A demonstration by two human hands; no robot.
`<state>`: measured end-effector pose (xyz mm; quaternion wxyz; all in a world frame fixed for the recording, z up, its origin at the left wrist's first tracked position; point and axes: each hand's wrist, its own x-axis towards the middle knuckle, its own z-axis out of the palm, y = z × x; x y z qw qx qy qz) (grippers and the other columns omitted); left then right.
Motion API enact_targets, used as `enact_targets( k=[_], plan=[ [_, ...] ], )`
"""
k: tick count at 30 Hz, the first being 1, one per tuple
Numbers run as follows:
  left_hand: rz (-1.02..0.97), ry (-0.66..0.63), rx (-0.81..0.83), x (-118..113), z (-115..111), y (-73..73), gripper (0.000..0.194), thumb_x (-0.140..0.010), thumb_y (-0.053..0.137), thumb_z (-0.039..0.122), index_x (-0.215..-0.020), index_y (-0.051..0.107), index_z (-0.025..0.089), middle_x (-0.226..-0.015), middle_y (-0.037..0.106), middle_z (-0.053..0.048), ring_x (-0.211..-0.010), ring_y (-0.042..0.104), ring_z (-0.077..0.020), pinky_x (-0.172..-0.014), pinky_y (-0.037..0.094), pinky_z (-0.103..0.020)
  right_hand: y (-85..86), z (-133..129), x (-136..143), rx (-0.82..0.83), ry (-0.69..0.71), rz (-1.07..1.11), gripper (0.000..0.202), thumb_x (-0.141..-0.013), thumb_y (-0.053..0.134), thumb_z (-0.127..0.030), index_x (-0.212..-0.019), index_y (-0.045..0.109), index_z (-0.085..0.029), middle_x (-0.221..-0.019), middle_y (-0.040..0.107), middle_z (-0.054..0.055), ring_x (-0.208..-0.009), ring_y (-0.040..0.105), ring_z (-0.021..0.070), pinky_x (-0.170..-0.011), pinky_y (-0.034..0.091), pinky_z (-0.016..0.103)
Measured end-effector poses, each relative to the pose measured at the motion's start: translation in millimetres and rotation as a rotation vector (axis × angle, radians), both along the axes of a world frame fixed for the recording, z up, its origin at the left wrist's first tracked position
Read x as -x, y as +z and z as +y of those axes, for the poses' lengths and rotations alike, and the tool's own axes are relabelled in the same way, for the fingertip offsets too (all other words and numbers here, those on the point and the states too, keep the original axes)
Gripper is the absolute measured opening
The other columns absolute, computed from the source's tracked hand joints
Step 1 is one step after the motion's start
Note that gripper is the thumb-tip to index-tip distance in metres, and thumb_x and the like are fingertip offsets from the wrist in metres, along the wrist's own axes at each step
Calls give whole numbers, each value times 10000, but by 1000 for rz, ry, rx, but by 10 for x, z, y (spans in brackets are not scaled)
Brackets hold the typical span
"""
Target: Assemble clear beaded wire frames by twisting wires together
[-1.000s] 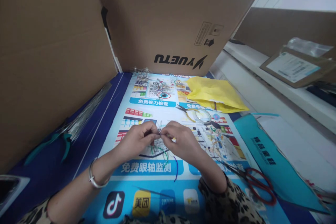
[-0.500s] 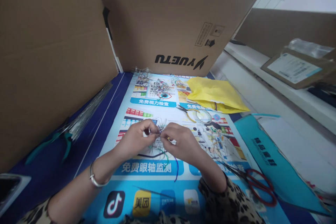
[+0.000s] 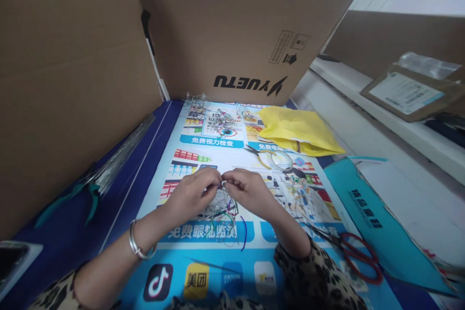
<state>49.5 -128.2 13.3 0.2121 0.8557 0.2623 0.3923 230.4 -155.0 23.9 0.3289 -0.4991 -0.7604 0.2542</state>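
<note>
Over the middle of the printed sheet, my left hand (image 3: 199, 191) and my right hand (image 3: 250, 191) meet fingertip to fingertip, both pinched closed. A tangle of thin wires (image 3: 221, 210), silvery with green, red and purple strands, hangs just below the fingertips. The wire at the pinch is very fine and partly hidden by my fingers. A separate purple strand (image 3: 244, 234) lies below my right hand. Another loose wire pile (image 3: 300, 193) rests to the right. Beyond my hands are yellow-handled pliers (image 3: 262, 156) and a clear round spool (image 3: 282, 160).
Cardboard panels (image 3: 232, 24) wall the back and left. Red-handled scissors (image 3: 359, 256) and a teal box (image 3: 366, 203) lie right, a yellow bag (image 3: 300, 128) behind. Teal pliers (image 3: 90, 198) sit by a bundle of straight wires (image 3: 125, 155) at left. More wire tangles (image 3: 223, 118) lie farther back.
My fingertips have shifted slightly and now sit above the tangle, which shows more openly below them. My left wrist has moved a little right. Tools and bags have stayed put.
</note>
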Motion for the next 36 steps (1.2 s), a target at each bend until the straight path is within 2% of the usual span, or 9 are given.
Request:
enact_targets(
  k=[3,10,14,19,23,26,32,36],
  plan=[
    [12,-30,-65,4,2,-6,169,-848,430,41,-833,512,188,-863,633,-31,-842,603,-112,-734,488,-231,-43,13,8,40,16,74,153,-781,534,-117,-833,652,-199,-694,590,-19,-667,545,107,-610,391,205],
    [45,9,-158,19,17,-42,207,-844,412,30,-861,548,185,-885,656,-27,-846,629,-104,-725,511,-206,-89,31,37,240,-40,261,94,-761,586,-203,-818,652,-169,-697,613,-11,-622,532,104,-581,401,207],
    [34,37,-185,15,23,-44,200,-848,420,40,-851,555,187,-870,658,-23,-839,637,-100,-723,516,-196,-101,45,37,305,-48,355,103,-739,620,-256,-777,646,-164,-672,593,-12,-625,509,107,-577,396,212],
    [36,30,-172,15,27,-66,203,-851,417,41,-841,553,192,-875,652,-22,-847,631,-102,-727,512,-202,-164,51,46,369,-40,429,86,-727,611,-249,-742,615,-164,-627,538,-34,-563,450,84,-526,352,203],
    [38,7,-115,22,36,-64,167,-858,437,56,-836,538,187,-868,641,-21,-842,615,-105,-724,495,-208,-174,41,57,376,-29,425,72,-719,596,-233,-711,575,-165,-574,468,-59,-513,394,64,-480,303,187],
    [72,-2,-46,48,57,-41,151,-853,441,60,-832,523,186,-848,631,-17,-801,602,-115,-693,481,-226,-151,55,27,342,-40,379,25,-694,583,-187,-691,572,-164,-563,477,-60,-518,413,65,-488,315,183],
    [200,94,57,129,115,-15,152,-831,435,54,-799,507,184,-826,618,-10,-770,588,-134,-669,454,-248,-185,134,-91,353,-123,277,48,-645,562,-127,-669,585,-162,-528,509,-59,-478,437,67,-456,315,174],
    [194,137,89,121,118,-10,130,-822,455,81,-781,518,187,-806,618,-4,-749,585,-133,-670,449,-251,-191,158,-133,283,-126,209,32,-692,569,-157,-696,600,-164,-561,553,-45,-502,479,75,-479,347,175]
  ],
)
